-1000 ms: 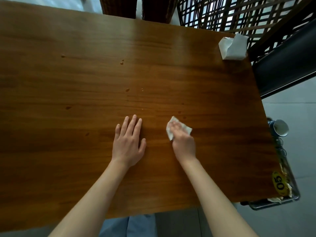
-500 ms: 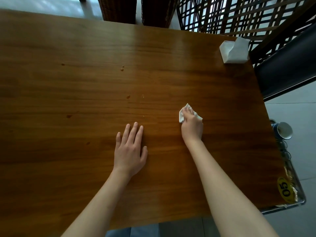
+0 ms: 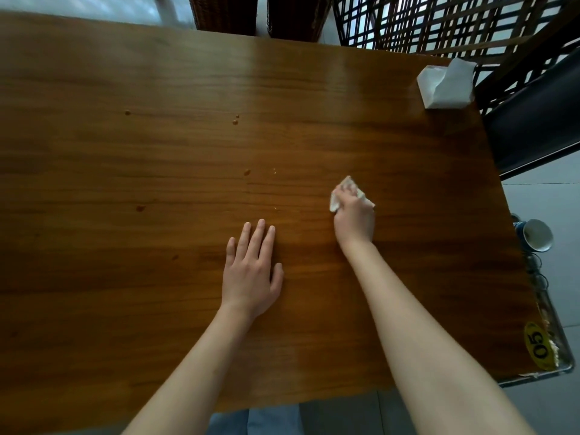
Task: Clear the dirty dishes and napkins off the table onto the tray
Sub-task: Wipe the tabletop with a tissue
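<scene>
My right hand (image 3: 354,218) presses a crumpled white napkin (image 3: 349,187) against the brown wooden table (image 3: 157,152), right of centre. The fingers cover most of the napkin. My left hand (image 3: 251,271) lies flat on the table with its fingers spread and nothing under it. Small brown drops (image 3: 247,172) and crumbs dot the wood to the left of the napkin. A metal tray (image 3: 561,346) shows past the table's right edge, with a paper cup (image 3: 537,235) lying in it.
A white tissue pack (image 3: 445,84) sits at the far right corner of the table. A yellow "05" sticker (image 3: 540,346) marks the near right corner. A black chair (image 3: 539,120) and a wooden lattice (image 3: 439,23) stand to the right; wicker chair backs (image 3: 226,11) stand beyond the far edge.
My right hand slid the napkin away from me and to the right across the table during the last second. My left hand stayed flat in place.
</scene>
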`<state>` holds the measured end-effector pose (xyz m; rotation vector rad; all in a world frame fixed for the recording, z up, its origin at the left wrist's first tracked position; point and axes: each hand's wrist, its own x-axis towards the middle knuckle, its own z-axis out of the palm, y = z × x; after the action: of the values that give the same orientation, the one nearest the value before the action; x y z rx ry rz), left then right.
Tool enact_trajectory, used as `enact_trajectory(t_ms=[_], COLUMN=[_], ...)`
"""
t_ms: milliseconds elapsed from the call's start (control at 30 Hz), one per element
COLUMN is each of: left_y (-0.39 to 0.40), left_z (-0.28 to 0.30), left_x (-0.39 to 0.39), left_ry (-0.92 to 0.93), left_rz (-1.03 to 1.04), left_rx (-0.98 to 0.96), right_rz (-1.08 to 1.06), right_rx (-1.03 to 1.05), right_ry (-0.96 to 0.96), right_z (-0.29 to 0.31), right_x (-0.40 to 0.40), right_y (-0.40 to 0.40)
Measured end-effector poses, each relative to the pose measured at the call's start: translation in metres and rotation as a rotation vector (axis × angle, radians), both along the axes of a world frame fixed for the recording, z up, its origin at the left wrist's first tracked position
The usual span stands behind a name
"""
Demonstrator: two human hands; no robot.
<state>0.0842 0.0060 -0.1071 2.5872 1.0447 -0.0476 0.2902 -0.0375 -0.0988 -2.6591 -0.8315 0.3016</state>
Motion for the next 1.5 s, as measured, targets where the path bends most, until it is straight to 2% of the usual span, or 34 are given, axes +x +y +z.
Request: enact_trajectory(t_ms=[133, 200, 233, 367, 567, 700, 767, 1033, 1200, 1367, 1500], left_y=[-0.001, -0.001, -0.002, 0.000, 0.004, 0.007, 0.011, 0.029, 0.046, 0.055, 0.057], left_z=[0.000, 0.001, 0.001, 0.000, 0.008, 0.019, 0.025, 0.025, 0.011, 0.001, -0.002], left_x=[0.000, 0.000, 0.000, -0.001, -0.004, 0.006, 0.020, 0.108, 0.171, 0.207, 0.211], left_ry=[-0.009, -0.006, -0.007, -0.010, 0.030, -0.014, -0.045, -0.058, -0.043, -0.028, -0.017], left_rz=[0.004, -0.001, -0.005, -0.011, -0.048, -0.048, -0.066, -0.100, -0.071, -0.076, -0.090], left_rx=[-0.002, 0.007, 0.007, -0.006, -0.012, -0.011, -0.016, -0.006, 0.024, 0.023, 0.028], right_rz=[0.355, 0.436, 0.422, 0.119, 0.407, 0.102, 0.031, 0.042, 0.172, 0.221, 0.037], right_rx=[0.046, 0.012, -0.010, 0.002, -0.029, 0.136, 0.172, 0.122, 0.018, 0.112, 0.151], right_ry=[0.005, -0.035, -0.059, -0.014, -0.046, -0.043, -0.069, -0.122, -0.068, -0.084, -0.083], right_z=[-0.004, -0.003, -0.002, -0.003, 0.008, 0.030, 0.038, 0.034, 0.001, -0.005, 0.002], right_x=[-0.049, -0.041, -0.031, -0.024, -0.061, -0.033, -0.016, 0.061, 0.091, 0.100, 0.142], right_y=[-0.010, -0.032, -0.038, -0.021, -0.047, -0.053, -0.053, -0.034, -0.015, -0.026, -0.004])
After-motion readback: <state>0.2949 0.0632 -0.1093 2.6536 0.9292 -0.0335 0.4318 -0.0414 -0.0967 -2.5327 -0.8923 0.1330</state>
